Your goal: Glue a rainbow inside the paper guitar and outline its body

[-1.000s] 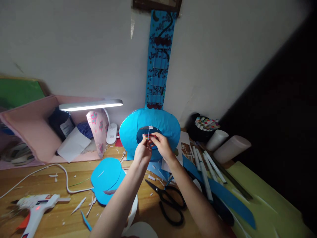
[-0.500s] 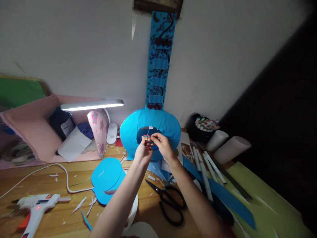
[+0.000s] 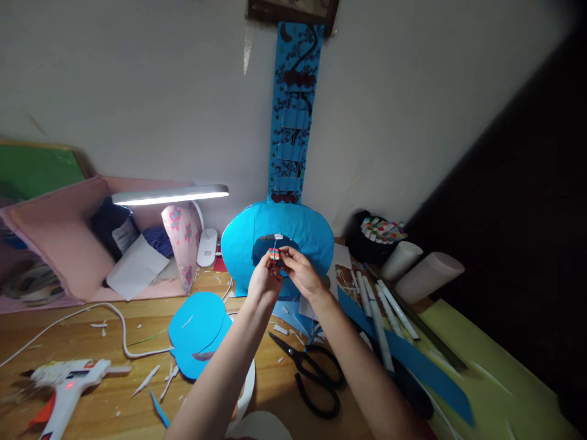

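Note:
A blue cardboard guitar stands upright at the wall, its long neck painted with dark branches and crossed by blue strips. In front of its round hole, a small striped piece in red, yellow and blue hangs on a thin string below a white tab. My left hand pinches this piece from the left, fingers closed. From the right, my right hand grips its other side with thumb and forefinger. Fingertips hide part of the piece, and what it is exactly cannot be made out.
Black-handled scissors lie below my hands. Blue cut-outs, a white glue gun and a lit desk lamp are left. White-barrelled markers and a marker holder are right. A pink box sits against the wall.
The guitar has leaned very slightly to the left. The striped piece has turned a little between my fingers and shows more of its face. Both hands stay at the hole.

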Available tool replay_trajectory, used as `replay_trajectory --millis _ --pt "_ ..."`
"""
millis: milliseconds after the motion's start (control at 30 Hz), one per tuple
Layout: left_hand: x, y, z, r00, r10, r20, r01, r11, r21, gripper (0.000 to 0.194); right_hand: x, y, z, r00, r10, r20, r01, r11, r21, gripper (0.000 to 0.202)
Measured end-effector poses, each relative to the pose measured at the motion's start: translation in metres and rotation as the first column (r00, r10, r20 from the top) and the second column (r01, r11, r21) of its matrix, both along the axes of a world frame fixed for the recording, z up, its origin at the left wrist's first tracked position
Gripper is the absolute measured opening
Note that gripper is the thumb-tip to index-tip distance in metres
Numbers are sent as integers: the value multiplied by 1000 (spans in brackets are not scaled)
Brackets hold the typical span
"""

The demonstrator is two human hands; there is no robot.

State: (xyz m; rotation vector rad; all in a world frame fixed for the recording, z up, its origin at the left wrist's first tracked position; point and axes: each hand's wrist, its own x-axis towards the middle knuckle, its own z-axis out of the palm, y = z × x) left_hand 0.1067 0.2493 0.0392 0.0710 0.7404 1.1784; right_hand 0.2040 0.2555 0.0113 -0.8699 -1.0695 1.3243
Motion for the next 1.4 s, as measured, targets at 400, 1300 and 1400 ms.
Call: replay_trajectory --millis 400,1300,1400 --pt "0 1 -6 992 114 55 -112 993 -46 20 -2 3 -6 992 -116 -51 114 992 -53 35" --pt "0 -7 4 981 93 169 -87 995 -44 18 -12 8 -17 941 -69 -330 23 990 -142 49" --pt "-1 -7 5 977 100 187 -90 994 -59 18 -13 7 -14 923 -78 -377 13 985 -171 51"
